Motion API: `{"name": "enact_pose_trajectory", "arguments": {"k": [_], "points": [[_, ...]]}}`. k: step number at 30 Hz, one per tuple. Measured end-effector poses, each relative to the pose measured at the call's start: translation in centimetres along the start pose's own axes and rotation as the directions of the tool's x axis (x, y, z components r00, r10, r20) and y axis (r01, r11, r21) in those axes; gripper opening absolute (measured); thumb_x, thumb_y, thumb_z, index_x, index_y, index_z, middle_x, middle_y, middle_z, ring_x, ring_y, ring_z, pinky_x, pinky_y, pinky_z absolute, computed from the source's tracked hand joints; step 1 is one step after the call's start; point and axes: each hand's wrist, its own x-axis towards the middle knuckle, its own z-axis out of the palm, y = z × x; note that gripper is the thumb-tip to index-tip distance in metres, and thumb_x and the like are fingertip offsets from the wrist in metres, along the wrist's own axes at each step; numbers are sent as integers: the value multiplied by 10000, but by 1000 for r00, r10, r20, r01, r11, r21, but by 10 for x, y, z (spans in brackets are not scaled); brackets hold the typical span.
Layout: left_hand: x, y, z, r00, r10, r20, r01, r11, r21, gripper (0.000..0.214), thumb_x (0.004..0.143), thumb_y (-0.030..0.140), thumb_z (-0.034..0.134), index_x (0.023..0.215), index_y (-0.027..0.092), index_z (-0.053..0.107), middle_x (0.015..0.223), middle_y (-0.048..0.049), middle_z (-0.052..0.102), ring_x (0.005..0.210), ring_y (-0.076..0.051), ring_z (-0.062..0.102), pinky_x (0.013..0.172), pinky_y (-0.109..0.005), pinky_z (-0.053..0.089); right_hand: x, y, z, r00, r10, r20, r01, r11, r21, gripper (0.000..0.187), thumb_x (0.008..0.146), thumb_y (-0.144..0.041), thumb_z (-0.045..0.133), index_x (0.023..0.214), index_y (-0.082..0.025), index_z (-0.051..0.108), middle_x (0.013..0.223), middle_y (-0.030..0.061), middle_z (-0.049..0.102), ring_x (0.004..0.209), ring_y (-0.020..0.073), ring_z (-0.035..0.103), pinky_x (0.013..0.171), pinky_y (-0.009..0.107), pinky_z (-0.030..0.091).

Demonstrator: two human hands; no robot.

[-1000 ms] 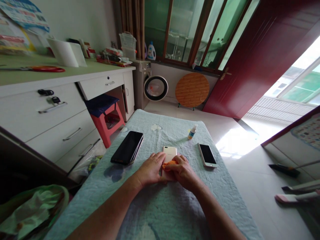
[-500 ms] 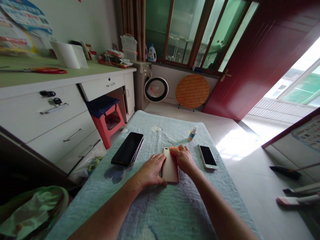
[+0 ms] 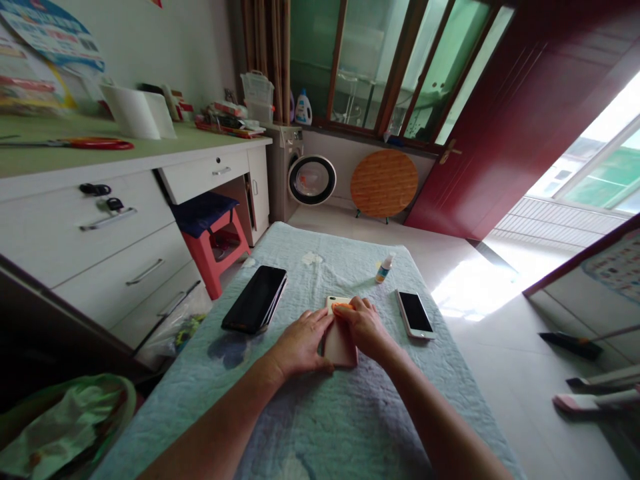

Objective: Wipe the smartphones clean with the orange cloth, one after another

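Observation:
A rose-gold phone (image 3: 339,347) lies back-up on the pale blue quilted cloth (image 3: 310,413). My left hand (image 3: 300,341) rests on the phone's left edge with its fingers curled against it, holding it down. My right hand (image 3: 364,327) presses a small orange cloth (image 3: 343,307) onto the upper part of the phone. A stack of dark phones (image 3: 256,298) lies to the left. A white phone (image 3: 415,313) lies screen-up to the right. A small spray bottle (image 3: 384,268) stands beyond it.
A white desk with drawers (image 3: 115,227) runs along the left, with a red stool (image 3: 213,233) under it. A green bag (image 3: 65,420) sits at lower left. A washing machine (image 3: 307,175) and a round wooden board (image 3: 384,181) stand by the far wall. Brooms (image 3: 575,340) lie on the floor at right.
My right hand with the orange cloth moved from the phone's lower part up to its top, then back down a little. My left hand stayed on the phone's left edge.

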Motion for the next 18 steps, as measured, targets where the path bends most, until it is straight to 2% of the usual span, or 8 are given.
{"name": "enact_pose_trajectory", "arguments": {"k": [5, 13, 18], "points": [[0, -2, 1, 1000, 9, -12, -8, 999, 32, 776, 551, 442, 802, 1239, 218, 523, 1373, -86, 477, 1211, -331, 453, 1031, -399, 378, 19, 1, 1, 999, 37, -7, -37, 999, -10, 290, 969, -315, 398, 1111, -326, 650, 942, 46, 509, 902, 189, 413, 767, 287, 280], [-1, 3, -2, 1000, 23, -10, -22, 999, 29, 926, 572, 443, 776, 1378, 237, 370, 1399, -68, 452, 1243, -298, 430, 1076, -379, 319, 30, -8, 10, 998, 38, -55, -38, 999, 1, 272, 960, -379, 422, 1061, -335, 670, 922, 42, 510, 911, 194, 409, 761, 298, 267], [-2, 4, -3, 1000, -15, 20, 14, 998, 66, 785, 579, 474, 770, 1275, 253, 482, 1403, -65, 445, 1220, -318, 445, 1056, -400, 335, 27, 2, 4, 997, 69, -43, -68, 998, 7, 277, 959, -330, 424, 1080, -346, 672, 927, 47, 523, 899, 193, 418, 762, 303, 274]]}}
